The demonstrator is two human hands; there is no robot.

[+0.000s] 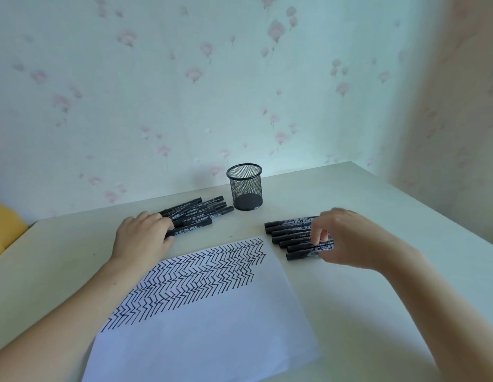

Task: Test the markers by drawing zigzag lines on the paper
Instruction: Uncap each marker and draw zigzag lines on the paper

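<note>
A white paper (pixel 212 326) lies on the table, and black zigzag lines (pixel 190 277) fill its upper part. Several black capped markers (pixel 201 210) lie in a loose pile left of the paper's top edge. My left hand (pixel 143 238) rests beside that pile, its fingers and thumb closed round the end of the nearest marker (pixel 192 228). Right of the paper, several more markers (pixel 289 235) lie in a neat row. My right hand (pixel 344 238) hovers over this row with fingers loosely bent down, the fingertips touching the markers and holding none.
A black mesh pen cup (pixel 246 188) stands behind the markers, near the wall. The pale table (pixel 377 312) ends at the floral wallpaper behind and at an edge on the right. Something yellow (pixel 2 227) sits at the far left.
</note>
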